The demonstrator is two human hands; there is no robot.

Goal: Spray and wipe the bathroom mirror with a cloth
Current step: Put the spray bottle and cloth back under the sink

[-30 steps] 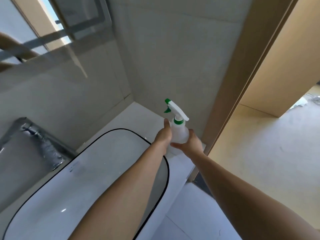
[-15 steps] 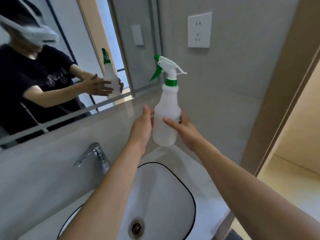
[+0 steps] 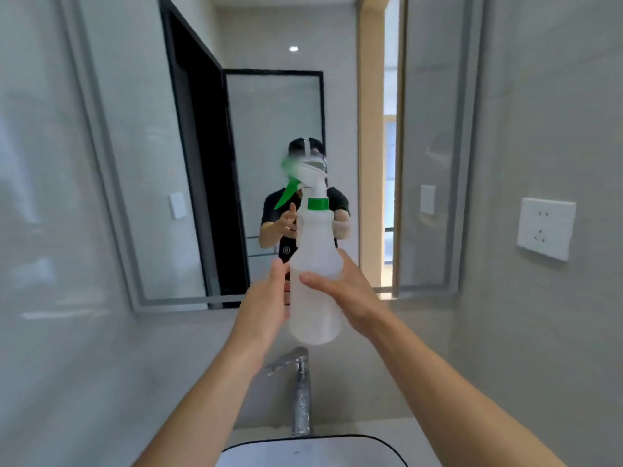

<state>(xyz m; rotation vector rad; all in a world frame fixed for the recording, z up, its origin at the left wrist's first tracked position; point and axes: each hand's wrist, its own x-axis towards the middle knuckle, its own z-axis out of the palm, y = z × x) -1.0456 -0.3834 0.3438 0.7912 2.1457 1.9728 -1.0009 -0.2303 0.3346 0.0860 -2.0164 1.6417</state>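
Holding the translucent white spray bottle with green trigger (image 3: pixel 315 274) between left hand (image 3: pixel 269 298) and right hand (image 3: pixel 347 291), both pressed on it; wall mirror (image 3: pixel 269 129) looks unsprayed, no cloth visible.

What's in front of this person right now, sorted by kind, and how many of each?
Spray bottle: 1
Mirror: 1
Tap: 1
Basin: 1
Wall socket: 1
Hands on the bottle: 2, left hand and right hand
Total: 7
No cloth is in view.
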